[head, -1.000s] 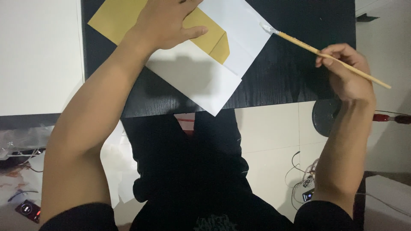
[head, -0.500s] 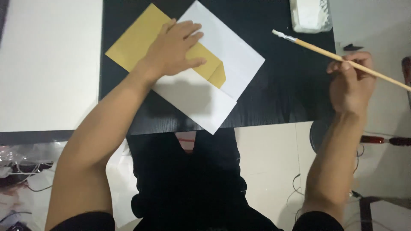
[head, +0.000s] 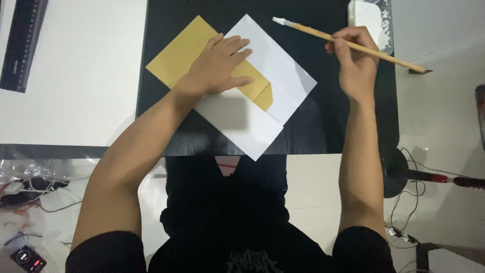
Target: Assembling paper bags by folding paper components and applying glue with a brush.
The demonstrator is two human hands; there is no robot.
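Head view: left hand flat, fingers spread, pressing yellow paper on white sheet; right hand fingers gripping brush above surface far right corner.

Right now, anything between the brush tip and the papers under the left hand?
Nothing visible. The brush, held by the right hand, has only bare black desk between its tip and the white sheet. The left hand covers the yellow paper.

the left hand hides the middle of the yellow paper.
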